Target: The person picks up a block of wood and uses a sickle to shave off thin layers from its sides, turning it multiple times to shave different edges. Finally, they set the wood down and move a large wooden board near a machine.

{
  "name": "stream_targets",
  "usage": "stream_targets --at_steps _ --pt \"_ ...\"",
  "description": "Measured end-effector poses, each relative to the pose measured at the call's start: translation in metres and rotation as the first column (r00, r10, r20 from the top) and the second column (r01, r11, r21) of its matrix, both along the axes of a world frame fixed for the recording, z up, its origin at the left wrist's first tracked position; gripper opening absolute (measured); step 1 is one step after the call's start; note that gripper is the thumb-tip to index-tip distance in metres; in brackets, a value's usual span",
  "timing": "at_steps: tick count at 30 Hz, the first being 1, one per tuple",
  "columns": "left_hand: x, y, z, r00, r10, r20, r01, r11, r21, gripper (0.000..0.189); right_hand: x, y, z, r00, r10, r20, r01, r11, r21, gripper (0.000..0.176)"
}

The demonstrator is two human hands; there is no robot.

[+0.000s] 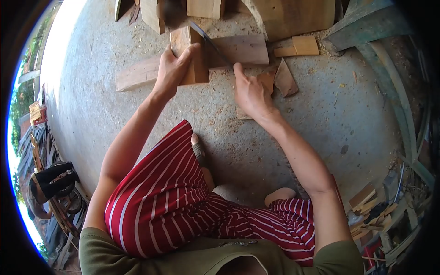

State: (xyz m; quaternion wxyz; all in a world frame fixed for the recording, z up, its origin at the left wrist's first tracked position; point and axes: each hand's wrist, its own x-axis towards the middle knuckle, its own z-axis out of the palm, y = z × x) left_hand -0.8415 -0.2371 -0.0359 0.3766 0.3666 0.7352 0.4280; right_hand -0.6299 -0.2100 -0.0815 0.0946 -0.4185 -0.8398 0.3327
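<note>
My left hand (pixel 176 68) is closed around the side of a squared wooden block (pixel 198 64), which stands tilted over a long plank (pixel 238 49) on the floor. Its thumb lies along the block's near face. Held in my right hand (pixel 253 91) is a long-bladed knife (pixel 211 43), a dark, narrow blade that points up and to the left, its tip close to the block's upper end. The fist hides the handle, so its shape cannot be made out. Beside the right hand lie brown offcuts (pixel 285 79).
Large wood pieces (pixel 293 18) stand along the far side. Small light boards (pixel 305 46) and chips lie on the concrete floor (pixel 114 59). A bent panel (pixel 371 30) leans at the right, above scrap wood (pixel 369 206). My striped knees (pixel 156 197) are below the hands.
</note>
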Motion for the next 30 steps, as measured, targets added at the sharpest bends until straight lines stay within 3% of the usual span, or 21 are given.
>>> stream_targets --at_steps 2,4,8,11,12,14,15,18,22,24,26,27,28,30 --pt "-0.001 0.0 0.001 0.997 -0.034 0.063 0.036 0.999 -0.021 0.063 0.004 -0.009 0.016 1.0 0.025 -0.009 -0.026 0.999 -0.026 0.035" --pt "-0.008 0.0 -0.003 1.0 -0.006 -0.019 0.004 0.995 -0.104 0.063 0.0 -0.011 0.035 0.998 -0.014 -0.062 0.008 0.994 -0.105 0.032" --pt "0.004 0.002 0.006 0.999 0.005 0.041 -0.005 1.0 0.01 0.063 0.002 -0.01 -0.014 1.0 -0.021 0.0 0.021 0.999 -0.04 0.032" --pt "0.002 0.002 0.001 1.0 0.005 -0.005 -0.005 1.0 0.024 0.065 0.004 -0.008 -0.006 0.999 -0.023 -0.042 0.02 0.997 -0.075 0.033" --pt "0.002 0.001 0.005 1.0 0.007 0.027 -0.006 0.999 -0.045 0.066 0.005 -0.016 0.001 0.999 -0.014 -0.034 0.01 0.995 -0.102 0.033" --pt "0.0 0.0 0.0 1.0 0.023 0.018 -0.023 1.0 -0.02 0.067 0.002 -0.016 0.023 0.999 -0.021 -0.048 0.017 0.996 -0.085 0.039" --pt "0.0 0.002 -0.001 1.0 0.024 0.018 -0.024 1.0 -0.012 0.067 0.001 -0.017 0.029 1.0 -0.013 -0.016 0.01 0.986 -0.165 0.048" --pt "-0.001 0.002 -0.007 0.999 0.018 0.031 -0.02 0.997 0.08 0.069 -0.002 -0.015 -0.002 1.0 -0.013 0.026 0.017 0.991 -0.136 0.054" --pt "0.001 0.004 -0.001 0.999 0.031 -0.013 -0.031 0.999 -0.009 0.072 0.0 -0.02 -0.028 0.996 -0.005 0.087 0.017 0.99 -0.142 0.056" --pt "0.0 0.003 0.003 0.999 0.033 -0.021 -0.033 0.999 -0.011 0.073 -0.003 -0.024 -0.055 1.0 -0.011 0.013 0.011 1.0 -0.021 0.048" --pt "-0.023 0.008 0.007 0.975 -0.204 -0.093 0.189 0.971 -0.149 0.073 -0.004 -0.015 -0.062 1.0 0.018 0.021 -0.017 0.999 -0.036 0.043" --pt "-0.041 0.009 -0.003 0.951 -0.251 -0.18 0.242 0.968 -0.071 0.066 -0.003 -0.014 -0.064 0.999 0.042 0.034 -0.039 0.997 -0.065 0.038" --pt "-0.049 0.013 0.016 0.848 -0.397 -0.352 0.32 0.912 -0.258 0.068 0.002 -0.011 -0.052 0.999 0.037 0.032 -0.034 0.997 -0.066 0.038" --pt "-0.062 0.018 0.031 0.606 -0.566 -0.559 0.483 0.82 -0.307 0.075 0.015 0.002 -0.033 0.997 -0.064 -0.04 0.051 0.964 -0.261 0.031"
